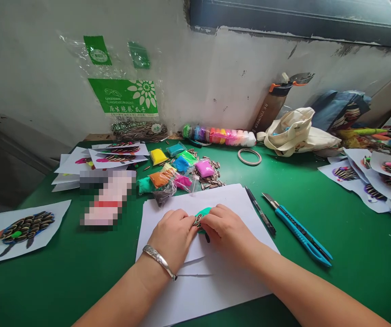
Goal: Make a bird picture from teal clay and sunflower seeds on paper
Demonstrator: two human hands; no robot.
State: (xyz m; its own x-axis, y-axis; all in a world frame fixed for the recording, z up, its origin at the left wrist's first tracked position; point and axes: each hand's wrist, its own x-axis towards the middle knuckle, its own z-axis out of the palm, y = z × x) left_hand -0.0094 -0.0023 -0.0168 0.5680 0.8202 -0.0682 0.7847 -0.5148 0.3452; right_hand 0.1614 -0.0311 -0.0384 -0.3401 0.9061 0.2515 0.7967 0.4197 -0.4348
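A flattened piece of green clay (203,211) with striped sunflower seeds (198,221) on it lies on a stack of white paper (215,195). My left hand (171,234), with a silver bangle at its wrist, is closed at the left edge of this piece, fingertips at the seeds. From the right, my right hand (228,230) reaches over the clay with bent, pinched fingers. What lies between its fingertips is hidden. A small dark clay piece (207,238) shows below the green.
Bagged coloured clay (161,178) and loose seeds (212,182) lie beyond the paper. A black pen (260,210) and blue utility knife (299,230) are at right. A seed-and-clay picture (25,231) lies left; more pictures (382,177) lie far right. A bottle (272,106) leans against the wall.
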